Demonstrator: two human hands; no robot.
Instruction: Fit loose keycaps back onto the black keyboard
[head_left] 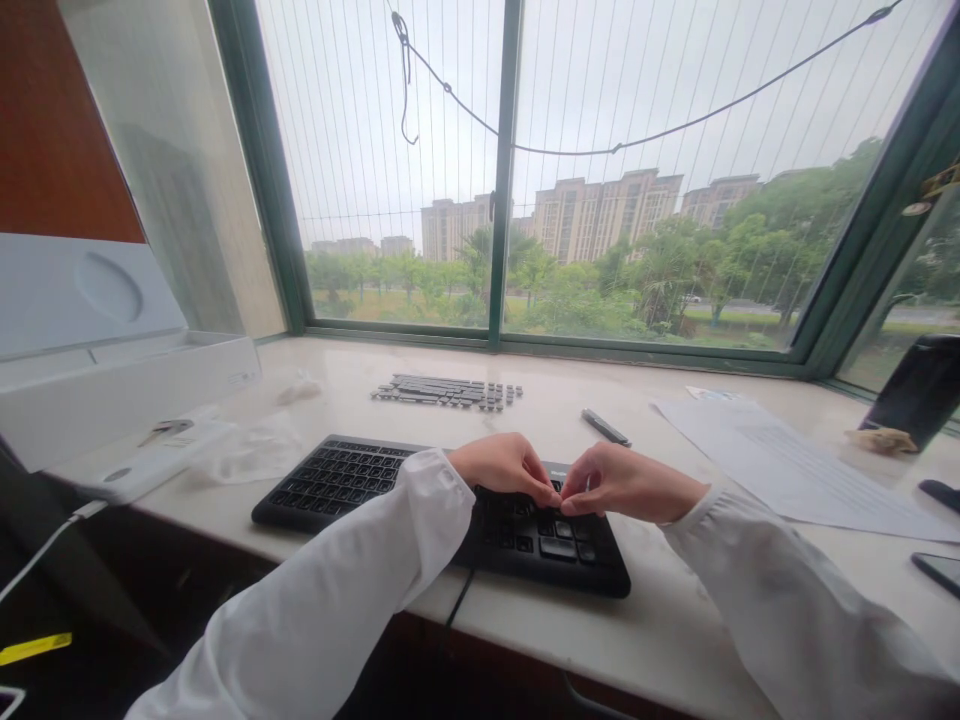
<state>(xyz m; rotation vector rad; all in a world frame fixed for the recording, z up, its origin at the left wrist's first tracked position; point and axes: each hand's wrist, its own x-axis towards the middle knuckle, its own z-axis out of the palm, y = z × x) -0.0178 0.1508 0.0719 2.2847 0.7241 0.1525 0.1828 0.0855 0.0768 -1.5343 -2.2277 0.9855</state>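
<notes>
The keyboard (337,482) lies along the near edge of the desk (675,625). Above its right part, the left hand (514,468) and right hand (622,482) meet, fingertips bunched; whether either grips anything cannot be told. Loose keycaps (442,392) lie in rows on the far side.

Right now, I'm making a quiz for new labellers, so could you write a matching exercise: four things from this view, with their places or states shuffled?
Things
1. keyboard
2. loose keycaps
3. white paper
4. clear plastic bag

Places or states
A. flat, at the picture's right
B. crumpled, at the picture's left
C. beneath the left hand and right hand
D. in rows, toward the window

Pairs: 1-C, 2-D, 3-A, 4-B
</notes>
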